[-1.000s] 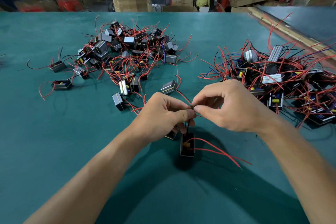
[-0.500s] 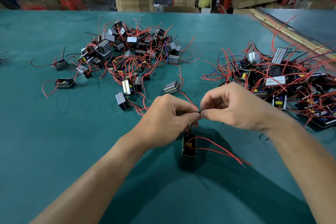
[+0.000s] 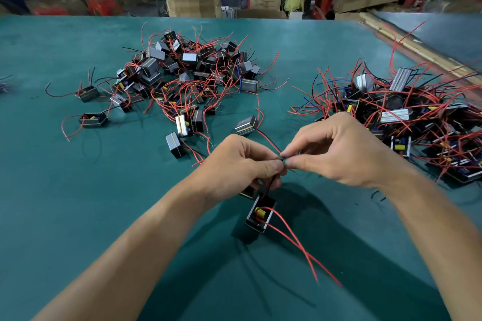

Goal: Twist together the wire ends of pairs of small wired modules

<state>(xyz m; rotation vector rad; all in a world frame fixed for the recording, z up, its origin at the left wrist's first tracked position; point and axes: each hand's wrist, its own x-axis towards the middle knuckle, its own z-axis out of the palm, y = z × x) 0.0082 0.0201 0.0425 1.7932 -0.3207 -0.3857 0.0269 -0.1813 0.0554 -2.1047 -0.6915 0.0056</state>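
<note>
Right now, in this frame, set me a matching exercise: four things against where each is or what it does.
Things:
1. left hand
2. module with yellow part
3. tangled pile of modules
4. cardboard box

Places or states:
A. beyond the table
B. on the table's right side
C. pinches the wire ends opposite the right hand
D. just below both hands

Pairs: 1-C, 2-D, 3-B, 4-A

Two small modules, leads meeting at one point.
A black open-faced module point(image 3: 259, 216) (yellow part inside) sat tilted below the pinched wire ends point(image 3: 283, 161), its two red leads point(image 3: 307, 257) trailing near-right; a second module point(image 3: 249, 192) showed only partly beside it.
</note>
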